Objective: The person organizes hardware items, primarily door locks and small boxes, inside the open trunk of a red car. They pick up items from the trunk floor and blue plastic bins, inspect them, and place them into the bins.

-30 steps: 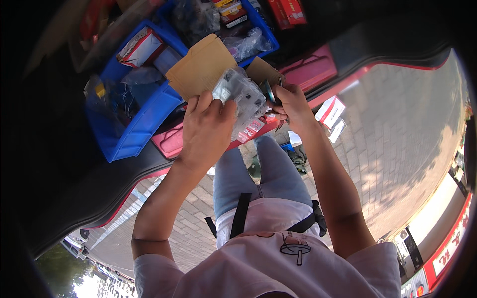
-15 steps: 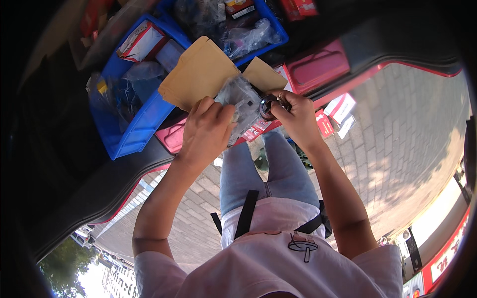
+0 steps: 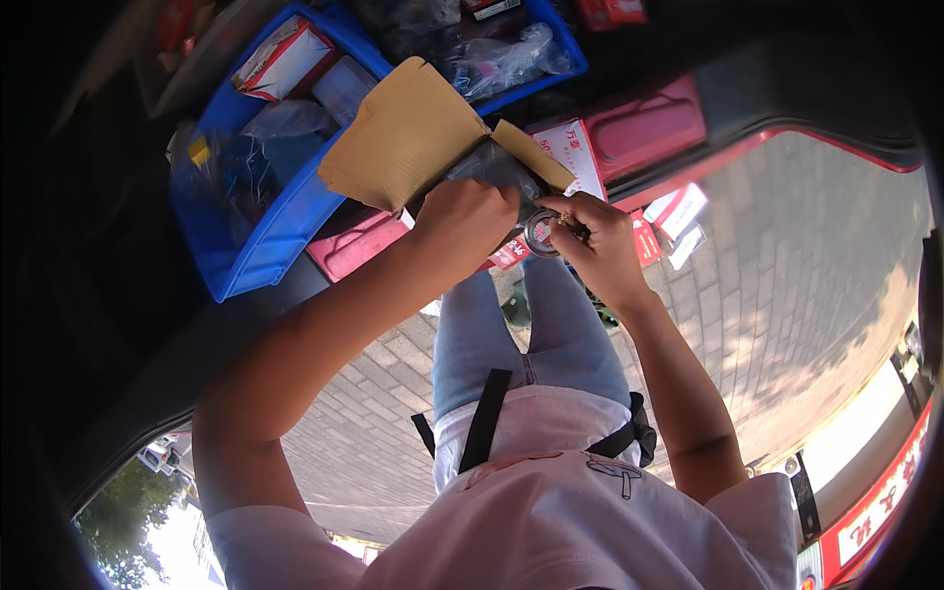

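My right hand (image 3: 605,244) is closed on a round metal part (image 3: 536,236) with a shiny dark rim, pinched between thumb and fingers. Small brass-coloured pieces show by its palm, too small to make out. My left hand (image 3: 467,224) is curled over an opened carton (image 3: 403,128), brown inside with its flap raised, and its fingertips are hidden. Clear plastic bag (image 3: 495,165) lies in the carton just beyond the left knuckles. The two hands are close together, with the round part between them.
Two blue bins (image 3: 261,261) (image 3: 580,61) beyond hold boxes and plastic bags. A red-and-white box (image 3: 568,147) and a pinkish-red case (image 3: 649,128) lie beside the carton on the right. Below the black, red-edged ledge is paved ground (image 3: 777,315).
My left hand has moved right and forward, over the carton, away from the plastic bag's near edge. The bag now sits lower, and the round part has turned its face toward view.
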Motion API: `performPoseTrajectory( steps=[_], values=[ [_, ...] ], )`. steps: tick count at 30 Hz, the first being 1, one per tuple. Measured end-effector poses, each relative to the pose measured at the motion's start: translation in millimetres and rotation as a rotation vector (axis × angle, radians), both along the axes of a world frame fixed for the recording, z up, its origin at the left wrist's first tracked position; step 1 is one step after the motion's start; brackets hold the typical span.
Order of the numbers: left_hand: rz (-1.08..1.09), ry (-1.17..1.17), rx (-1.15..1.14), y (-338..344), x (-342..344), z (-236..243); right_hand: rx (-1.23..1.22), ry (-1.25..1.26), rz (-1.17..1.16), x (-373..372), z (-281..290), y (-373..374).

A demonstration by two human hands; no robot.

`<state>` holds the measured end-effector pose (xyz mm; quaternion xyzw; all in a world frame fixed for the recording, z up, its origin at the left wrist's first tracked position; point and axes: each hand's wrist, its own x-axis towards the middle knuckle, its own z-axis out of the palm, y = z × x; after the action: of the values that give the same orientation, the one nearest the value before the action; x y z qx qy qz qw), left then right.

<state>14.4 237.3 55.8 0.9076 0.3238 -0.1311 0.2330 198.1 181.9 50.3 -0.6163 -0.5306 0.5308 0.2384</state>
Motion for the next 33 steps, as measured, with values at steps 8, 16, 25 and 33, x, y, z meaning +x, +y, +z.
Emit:
performPoseTrajectory(
  steps=[8, 16, 25, 33],
  values=[
    [0.38, -0.225, -0.157, -17.5, -35.3, -9.2, -0.24, 0.115, -0.156, -8.2, 27.3, 6.5],
    [0.353, -0.119, -0.165, -26.1, -30.5, -19.7, -0.089, -0.053, -0.278, -31.2, 13.8, 0.9],
    [0.378, -0.218, -0.106, -38.8, -33.6, -32.0, -0.211, 0.147, -0.312, -35.7, 29.7, 0.0],
    [0.584, -0.564, -0.149, -74.8, -57.1, -37.2, 0.159, 0.637, -0.408, -109.4, 49.5, -2.6]
  ],
)
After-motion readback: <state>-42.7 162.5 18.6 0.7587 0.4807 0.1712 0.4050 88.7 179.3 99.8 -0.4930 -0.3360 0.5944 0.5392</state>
